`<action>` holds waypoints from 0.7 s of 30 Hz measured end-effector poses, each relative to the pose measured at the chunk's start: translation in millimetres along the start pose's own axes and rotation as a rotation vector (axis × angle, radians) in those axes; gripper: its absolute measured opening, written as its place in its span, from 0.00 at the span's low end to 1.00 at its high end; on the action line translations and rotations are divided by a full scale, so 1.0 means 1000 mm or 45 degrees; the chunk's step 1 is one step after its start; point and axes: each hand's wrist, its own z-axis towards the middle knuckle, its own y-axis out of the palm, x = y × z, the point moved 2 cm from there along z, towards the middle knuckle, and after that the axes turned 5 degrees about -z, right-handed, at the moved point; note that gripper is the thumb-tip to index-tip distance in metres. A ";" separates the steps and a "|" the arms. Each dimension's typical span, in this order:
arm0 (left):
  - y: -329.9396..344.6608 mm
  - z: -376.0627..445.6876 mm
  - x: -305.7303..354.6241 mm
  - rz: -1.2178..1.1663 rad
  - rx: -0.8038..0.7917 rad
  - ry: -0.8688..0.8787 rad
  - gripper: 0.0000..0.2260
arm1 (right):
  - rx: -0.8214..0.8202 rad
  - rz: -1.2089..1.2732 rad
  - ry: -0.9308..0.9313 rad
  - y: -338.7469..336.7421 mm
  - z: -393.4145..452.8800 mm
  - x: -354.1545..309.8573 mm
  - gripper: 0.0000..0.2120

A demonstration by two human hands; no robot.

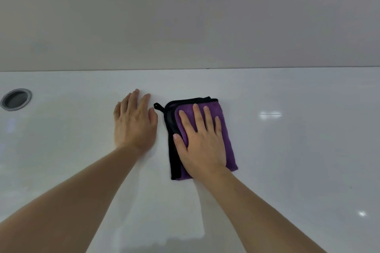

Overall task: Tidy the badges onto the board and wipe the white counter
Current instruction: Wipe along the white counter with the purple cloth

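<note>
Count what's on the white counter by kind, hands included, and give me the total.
Hands: 2, the left hand flat on the white counter, the right hand flat on the cloth
Purple cloth: 1
Round grommet hole: 1
Badges: 0 in view
Total: 4

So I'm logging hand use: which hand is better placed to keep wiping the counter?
Right. The right hand lies flat on the purple cloth; the left hand rests bare on the white counter.
</note>
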 end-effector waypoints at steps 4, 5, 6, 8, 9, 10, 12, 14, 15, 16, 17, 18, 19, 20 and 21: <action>-0.003 -0.001 0.000 -0.056 0.035 0.023 0.20 | 0.022 0.002 -0.052 -0.001 -0.001 0.020 0.33; -0.004 -0.002 0.000 -0.062 0.042 0.031 0.20 | 0.031 0.003 -0.043 -0.001 -0.002 0.029 0.33; -0.005 -0.003 0.000 -0.071 0.053 0.037 0.19 | 0.039 -0.002 -0.025 -0.001 -0.004 0.039 0.34; -0.006 -0.004 0.002 -0.090 0.093 0.056 0.17 | 0.047 -0.024 0.020 -0.003 -0.006 0.065 0.34; -0.006 -0.006 0.004 -0.091 0.118 0.070 0.16 | 0.048 -0.038 0.041 -0.004 -0.008 0.079 0.35; -0.007 -0.007 0.006 -0.085 0.136 0.084 0.14 | 0.051 -0.047 0.061 -0.005 -0.010 0.092 0.35; -0.008 -0.008 0.009 -0.062 0.140 0.100 0.13 | 0.056 -0.055 0.098 -0.009 -0.014 0.119 0.35; -0.010 -0.008 0.011 -0.044 0.119 0.106 0.13 | 0.057 -0.062 0.124 -0.012 -0.019 0.142 0.36; -0.011 -0.008 0.011 -0.049 0.094 0.101 0.13 | 0.053 -0.062 0.140 -0.012 -0.022 0.153 0.36; -0.013 -0.010 0.011 -0.061 0.067 0.084 0.14 | 0.052 -0.058 0.155 -0.013 -0.024 0.163 0.36; -0.014 -0.013 0.011 -0.076 0.045 0.061 0.15 | 0.053 -0.054 0.171 -0.013 -0.025 0.172 0.36; -0.016 -0.019 0.011 -0.088 0.026 0.037 0.17 | 0.052 -0.052 0.184 -0.014 -0.025 0.180 0.36; -0.018 -0.029 0.010 -0.093 0.008 0.016 0.18 | 0.050 -0.053 0.187 -0.014 -0.026 0.187 0.36; -0.021 -0.041 0.010 -0.093 -0.009 0.010 0.19 | 0.051 -0.055 0.183 -0.015 -0.026 0.192 0.36; -0.023 -0.054 0.011 -0.090 -0.027 0.027 0.19 | 0.052 -0.056 0.178 -0.015 -0.026 0.197 0.36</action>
